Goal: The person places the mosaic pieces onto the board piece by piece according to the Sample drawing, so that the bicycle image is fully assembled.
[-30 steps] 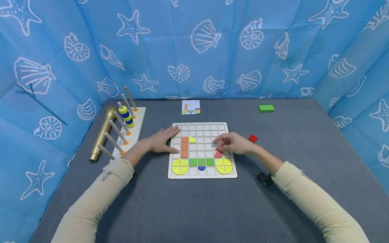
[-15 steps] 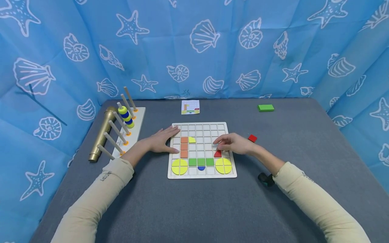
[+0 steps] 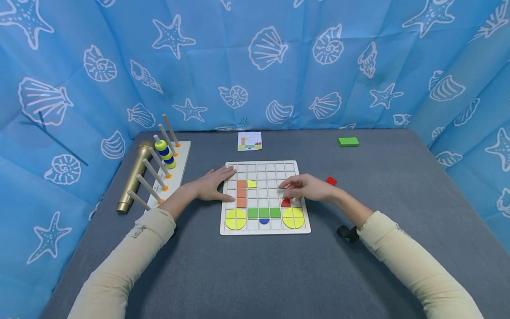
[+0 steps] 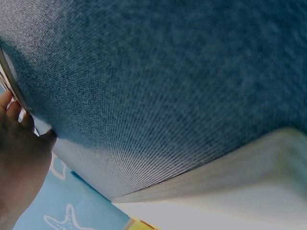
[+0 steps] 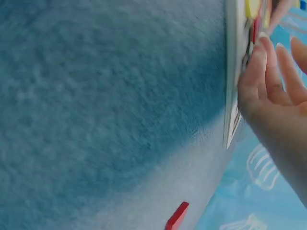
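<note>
A white grid board (image 3: 253, 225) lies on the dark table, bearing several flat orange, yellow, green and blue pieces. My left hand (image 3: 209, 184) rests on the board's left edge with fingers spread; in the left wrist view the left hand (image 4: 24, 153) reaches the edge. On the right side, my right hand (image 3: 307, 188) pinches a small red quarter-circle piece (image 3: 286, 203) over a cell above the right yellow circle (image 3: 293, 218). In the right wrist view, the right hand (image 5: 276, 86) has its fingertips at the red piece; their exact contact is partly hidden.
A red block (image 3: 331, 180) lies right of the board, and a green block (image 3: 348, 142) is farther back. A pattern card (image 3: 249, 141) lies behind the board. At left stand a peg rack (image 3: 184, 153) with stacked beads and a brass-coloured tube (image 3: 135, 177).
The red piece under my right fingertips has shifted and turned slightly, its face going from pale to deeper red. My left hand has stayed in place.
</note>
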`<state>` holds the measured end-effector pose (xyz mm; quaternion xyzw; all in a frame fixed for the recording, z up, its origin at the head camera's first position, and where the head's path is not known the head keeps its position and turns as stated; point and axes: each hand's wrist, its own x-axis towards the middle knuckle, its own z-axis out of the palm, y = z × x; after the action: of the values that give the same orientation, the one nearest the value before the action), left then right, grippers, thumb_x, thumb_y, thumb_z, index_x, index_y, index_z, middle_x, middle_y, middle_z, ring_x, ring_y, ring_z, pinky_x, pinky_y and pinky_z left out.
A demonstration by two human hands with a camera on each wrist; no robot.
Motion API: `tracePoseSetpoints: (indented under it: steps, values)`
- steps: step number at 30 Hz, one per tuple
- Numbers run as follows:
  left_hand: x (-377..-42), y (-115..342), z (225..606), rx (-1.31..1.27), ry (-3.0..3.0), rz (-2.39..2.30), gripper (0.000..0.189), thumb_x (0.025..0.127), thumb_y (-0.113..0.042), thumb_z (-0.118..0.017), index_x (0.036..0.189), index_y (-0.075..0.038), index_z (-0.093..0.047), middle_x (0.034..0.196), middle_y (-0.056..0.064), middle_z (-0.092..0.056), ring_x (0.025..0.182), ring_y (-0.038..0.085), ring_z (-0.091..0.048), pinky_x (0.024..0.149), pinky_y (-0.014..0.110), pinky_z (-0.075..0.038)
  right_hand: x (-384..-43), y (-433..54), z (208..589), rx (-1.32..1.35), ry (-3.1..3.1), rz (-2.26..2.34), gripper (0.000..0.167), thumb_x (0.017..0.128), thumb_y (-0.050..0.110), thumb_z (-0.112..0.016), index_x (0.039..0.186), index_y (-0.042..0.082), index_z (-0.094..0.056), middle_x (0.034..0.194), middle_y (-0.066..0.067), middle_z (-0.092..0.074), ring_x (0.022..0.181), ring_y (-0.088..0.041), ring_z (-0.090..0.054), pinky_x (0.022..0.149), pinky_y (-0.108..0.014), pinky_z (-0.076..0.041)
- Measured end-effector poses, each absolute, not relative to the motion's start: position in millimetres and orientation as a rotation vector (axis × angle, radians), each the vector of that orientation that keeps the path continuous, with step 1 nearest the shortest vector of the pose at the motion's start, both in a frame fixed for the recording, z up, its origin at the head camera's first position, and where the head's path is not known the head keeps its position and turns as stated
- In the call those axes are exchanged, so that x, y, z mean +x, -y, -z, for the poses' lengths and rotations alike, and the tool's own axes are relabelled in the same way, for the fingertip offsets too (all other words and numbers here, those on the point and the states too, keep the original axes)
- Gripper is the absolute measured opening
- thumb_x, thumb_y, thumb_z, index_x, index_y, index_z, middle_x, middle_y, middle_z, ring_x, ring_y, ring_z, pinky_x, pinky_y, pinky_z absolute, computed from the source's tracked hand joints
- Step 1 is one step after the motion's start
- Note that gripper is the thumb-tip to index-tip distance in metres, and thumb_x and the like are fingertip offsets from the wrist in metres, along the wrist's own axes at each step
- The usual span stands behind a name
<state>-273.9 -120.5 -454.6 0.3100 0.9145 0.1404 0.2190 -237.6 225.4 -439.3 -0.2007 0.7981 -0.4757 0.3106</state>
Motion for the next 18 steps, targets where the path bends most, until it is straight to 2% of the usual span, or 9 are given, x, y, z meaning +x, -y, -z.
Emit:
tracePoseSetpoints:
  steps: [3, 6, 11, 18]
  values:
    - [-273, 121, 454, 0.855, -2.531, -0.395, 0.098, 0.084, -0.059, -0.063, 0.154, -0.011, -0.014, 0.159, 0.009, -0.006, 0.144, 0.026, 0.0, 0.113, 0.052, -0.002, -244, -235, 439, -0.413, -2.011, 1.369, 0.04, 0.099, 0.02, -0.054, 0.133, -0.002, -0.052, 0.116, -0.015, -0.06, 0.099, -0.025, -0.053, 0.085, -0.034, -0.047]
    - [-273, 121, 454, 0.859, -2.529, -0.405, 0.098, 0.084, -0.058, -0.064, 0.154, -0.011, -0.014, 0.159, 0.009, -0.007, 0.144, 0.026, 0.0, 0.113, 0.052, -0.002, -249, -247, 437, -0.304, -1.941, 1.471, 0.045, 0.101, 0.023, -0.05, 0.136, -0.006, -0.046, 0.123, -0.02, -0.056, 0.103, -0.024, -0.054, 0.091, -0.036, -0.047]
    - [-273, 120, 453, 0.867, -2.526, -0.403, 0.098, 0.084, -0.058, -0.063, 0.154, -0.012, -0.014, 0.159, 0.008, -0.007, 0.144, 0.026, 0.0, 0.113, 0.052, -0.002, -254, -266, 430, -0.18, -1.893, 1.628, 0.051, 0.104, 0.027, -0.041, 0.142, -0.007, -0.036, 0.128, -0.025, -0.049, 0.109, -0.023, -0.055, 0.099, -0.04, -0.042]
    - [-274, 122, 455, 0.851, -2.528, -0.393, 0.098, 0.084, -0.06, -0.063, 0.155, -0.013, -0.013, 0.159, 0.007, -0.006, 0.144, 0.025, 0.0, 0.113, 0.051, -0.002, -262, -291, 430, -0.046, -2.018, 1.748, 0.058, 0.103, 0.034, -0.042, 0.144, -0.006, -0.032, 0.134, -0.027, -0.043, 0.116, -0.021, -0.053, 0.103, -0.037, -0.038]
